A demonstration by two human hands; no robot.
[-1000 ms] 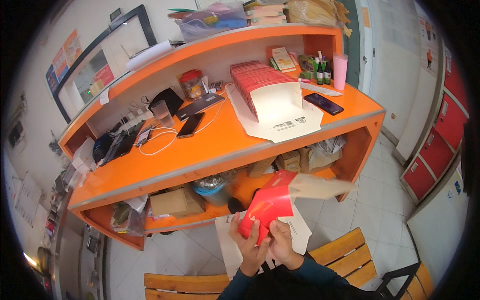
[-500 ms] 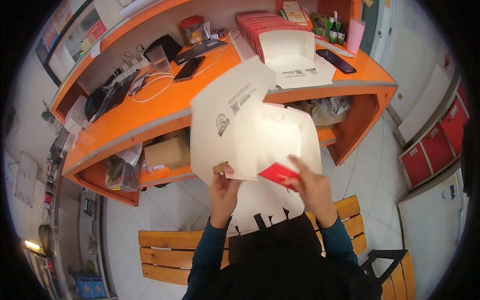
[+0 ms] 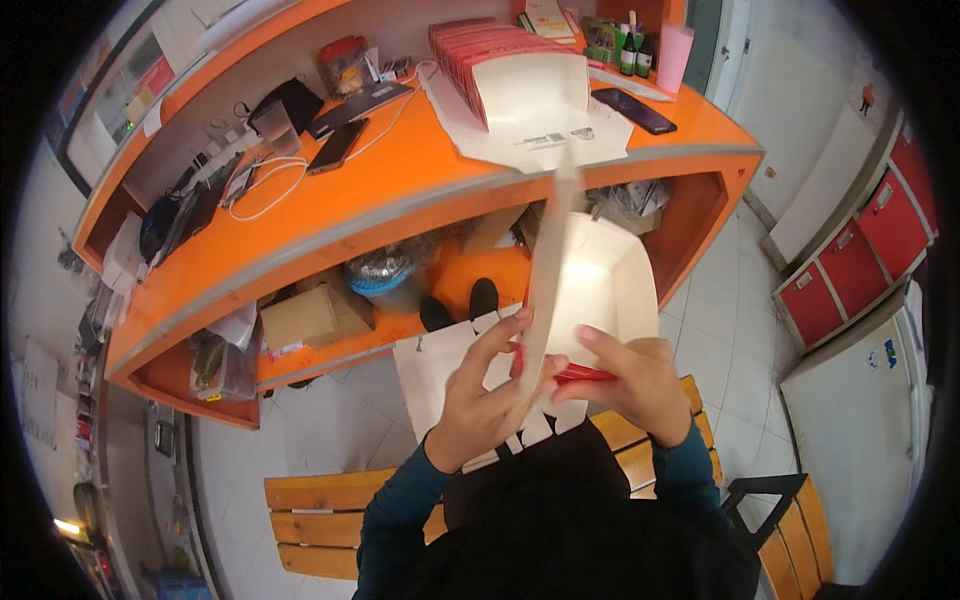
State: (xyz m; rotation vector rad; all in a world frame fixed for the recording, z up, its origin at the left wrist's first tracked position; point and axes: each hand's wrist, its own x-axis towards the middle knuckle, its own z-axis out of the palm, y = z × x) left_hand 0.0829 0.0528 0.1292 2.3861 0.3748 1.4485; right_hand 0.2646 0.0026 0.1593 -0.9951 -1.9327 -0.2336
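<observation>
Two bare hands meet low in the head view, both closed on a flat white cardboard box blank with a red printed side [image 3: 600,290], held in the air in front of the person's chest, above the slatted wooden bench [image 3: 320,520] and short of the orange tabletop [image 3: 400,190]. Left hand [image 3: 485,405] has its grip clamped on the lower left panel, fingers spread up along a tall flap seen edge-on. Right hand [image 3: 640,385] pinches the red edge, thumb on top.

On the tabletop beyond lie a stack of matching red-and-white folded boxes [image 3: 500,50], a black phone [image 3: 632,110], a white cable [image 3: 265,185] and a pink cup [image 3: 674,55]. Brown cartons [image 3: 310,315] sit on the shelf beneath.
</observation>
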